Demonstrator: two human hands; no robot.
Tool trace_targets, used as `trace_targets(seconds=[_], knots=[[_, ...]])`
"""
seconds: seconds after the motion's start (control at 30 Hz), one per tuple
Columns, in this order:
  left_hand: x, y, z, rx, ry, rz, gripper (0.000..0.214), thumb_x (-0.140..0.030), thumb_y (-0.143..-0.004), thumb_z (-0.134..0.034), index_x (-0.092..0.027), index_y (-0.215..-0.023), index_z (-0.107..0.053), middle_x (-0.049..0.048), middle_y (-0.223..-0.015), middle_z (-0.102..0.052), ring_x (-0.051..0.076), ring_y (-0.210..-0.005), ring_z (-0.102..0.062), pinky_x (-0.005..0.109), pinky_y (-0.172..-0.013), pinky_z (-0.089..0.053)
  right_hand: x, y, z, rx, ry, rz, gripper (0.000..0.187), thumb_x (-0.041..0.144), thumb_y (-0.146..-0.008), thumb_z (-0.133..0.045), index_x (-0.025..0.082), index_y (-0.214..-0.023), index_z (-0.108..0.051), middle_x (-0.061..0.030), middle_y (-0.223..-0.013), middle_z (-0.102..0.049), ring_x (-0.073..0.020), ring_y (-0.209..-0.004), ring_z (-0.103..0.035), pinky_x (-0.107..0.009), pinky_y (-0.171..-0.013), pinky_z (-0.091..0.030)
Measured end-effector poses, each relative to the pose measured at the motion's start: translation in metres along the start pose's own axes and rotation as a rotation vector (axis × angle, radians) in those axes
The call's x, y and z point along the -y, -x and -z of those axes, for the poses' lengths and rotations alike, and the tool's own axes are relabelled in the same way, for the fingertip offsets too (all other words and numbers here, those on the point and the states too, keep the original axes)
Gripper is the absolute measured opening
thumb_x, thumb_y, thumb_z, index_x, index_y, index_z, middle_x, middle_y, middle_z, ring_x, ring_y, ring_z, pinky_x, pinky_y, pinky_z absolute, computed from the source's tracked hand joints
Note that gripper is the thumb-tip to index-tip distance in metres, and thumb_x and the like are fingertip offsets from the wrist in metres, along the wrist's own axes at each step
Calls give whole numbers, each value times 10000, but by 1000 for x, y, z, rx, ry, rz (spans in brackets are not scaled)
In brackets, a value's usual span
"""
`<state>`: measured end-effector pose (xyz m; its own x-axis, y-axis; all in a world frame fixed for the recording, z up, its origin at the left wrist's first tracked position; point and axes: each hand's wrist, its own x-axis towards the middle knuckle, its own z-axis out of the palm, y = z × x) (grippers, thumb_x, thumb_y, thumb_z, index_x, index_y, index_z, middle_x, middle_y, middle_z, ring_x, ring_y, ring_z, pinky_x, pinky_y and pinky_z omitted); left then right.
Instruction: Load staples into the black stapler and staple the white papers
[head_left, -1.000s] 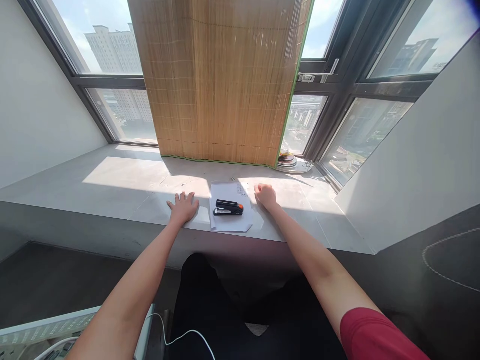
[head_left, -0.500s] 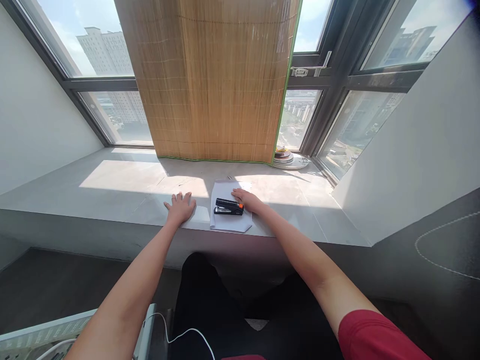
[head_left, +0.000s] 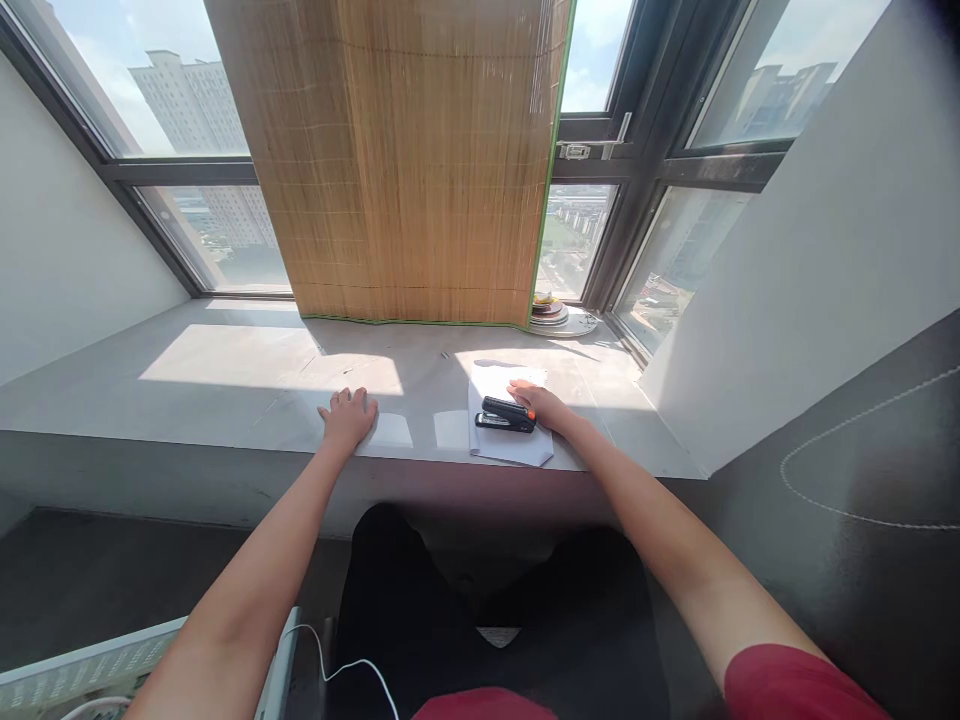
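My left hand (head_left: 350,415) lies flat on the windowsill (head_left: 247,405), fingers spread, holding nothing. To the right, several white sheets of paper (head_left: 506,449) lie near the sill's front edge, with a black stapler (head_left: 505,415) on top. The stapler has an orange part at its right end. My right hand (head_left: 541,402) rests on the right part of the paper, just beside the stapler's right end. Its fingers stretch out flat to the left, behind the stapler. Whether the palm touches the stapler is hard to see.
A bamboo blind (head_left: 427,180) hangs over the middle window down to the sill. A stack of plates or discs (head_left: 553,318) stands at the back right. A white slatted basket or rack (head_left: 90,655) and a white cable (head_left: 364,664) are at the lower left.
The paper, with the stapler on it, has slid right along the sill together with my right hand. My left hand has stayed about where it was. The view has shifted slightly.
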<state>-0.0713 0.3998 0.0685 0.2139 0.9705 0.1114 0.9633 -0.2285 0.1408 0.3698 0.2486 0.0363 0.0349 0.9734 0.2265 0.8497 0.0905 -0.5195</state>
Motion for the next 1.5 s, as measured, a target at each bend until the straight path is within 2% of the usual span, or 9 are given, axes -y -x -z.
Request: trace_targets(seconds=[0.13, 0.23, 0.33, 0.47, 0.67, 0.87, 1.17, 1.3, 1.5], knots=[[-33, 10, 1, -72, 47, -141, 476, -229, -1041, -328, -123, -1311, -705, 237, -1391, -676, 368, -1379, -585, 541, -1198, -450, 8, -2, 2, 7, -54, -22, 292, 247, -1020, -589, 299, -1204, -810, -48, -1521, -697, -272, -1496, -585, -477, -1238, -468], [-83, 18, -6, -4, 225, -466, 447, -238, -1052, -378, -183, -1383, -673, 147, -1485, -662, 290, -1407, -591, 438, -1207, -471, 10, 2, 6, -115, -119, -9, 268, 290, -989, -625, 282, -1185, -808, -73, -1430, -750, -292, -1413, -637, -492, -1191, -502], [-135, 26, -19, 68, 336, -736, 533, -399, -1074, -500, -212, -1571, -537, 112, -1654, -557, 266, -1544, -496, 423, -1278, -411, 12, 16, 10, -268, -225, 5, 301, 401, -1026, -557, 251, -1131, -796, -103, -1238, -806, -288, -1184, -720, -465, -1006, -581], [-171, 38, -33, 183, 257, -795, 694, -530, -1041, -596, -219, -1649, -474, 139, -1741, -453, 340, -1649, -358, 546, -1339, -292, 17, 39, 8, -149, -248, 105, 343, 498, -939, -710, 247, -1165, -774, -79, -1052, -797, -262, -962, -714, -403, -854, -564], [-173, 49, -36, 126, 196, -653, 678, -582, -1028, -595, -262, -1623, -526, 135, -1723, -481, 366, -1612, -409, 601, -1325, -261, 23, 45, 2, -195, -127, 70, 138, 331, -868, -795, 239, -969, -772, -52, -888, -736, -249, -870, -671, -383, -846, -527], [-171, 46, -36, 82, 204, -673, 649, -583, -1015, -606, -254, -1573, -565, 141, -1649, -563, 359, -1515, -501, 536, -1270, -328, 22, 44, -1, -267, -213, 22, 320, 370, -828, -827, 267, -1117, -738, -39, -980, -758, -257, -942, -700, -399, -878, -549], [-169, 44, -40, 36, 213, -673, 612, -596, -1002, -630, -238, -1499, -611, 137, -1532, -639, 359, -1424, -554, 503, -1194, -372, 24, 53, 5, -385, -302, 49, 322, 523, -873, -778, 270, -802, -592, -62, -994, -798, -263, -932, -722, -412, -823, -550], [-169, 44, -39, 46, 211, -674, 612, -601, -1004, -622, -245, -1501, -606, 138, -1508, -646, 358, -1407, -558, 494, -1178, -376, 21, 50, 2, -336, -319, 65, 262, 470, -853, -804, 264, -951, -675, -54, -1028, -782, -257, -938, -728, -415, -854, -559], [-169, 44, -37, 50, 216, -681, 613, -583, -1005, -629, -246, -1515, -599, 135, -1506, -637, 359, -1394, -562, 495, -1183, -367, 23, 49, 0, -210, -244, 96, 430, 332, -846, -817, 276, -1265, -738, -71, -1087, -770, -288, -1030, -715, -459, -962, -573]])
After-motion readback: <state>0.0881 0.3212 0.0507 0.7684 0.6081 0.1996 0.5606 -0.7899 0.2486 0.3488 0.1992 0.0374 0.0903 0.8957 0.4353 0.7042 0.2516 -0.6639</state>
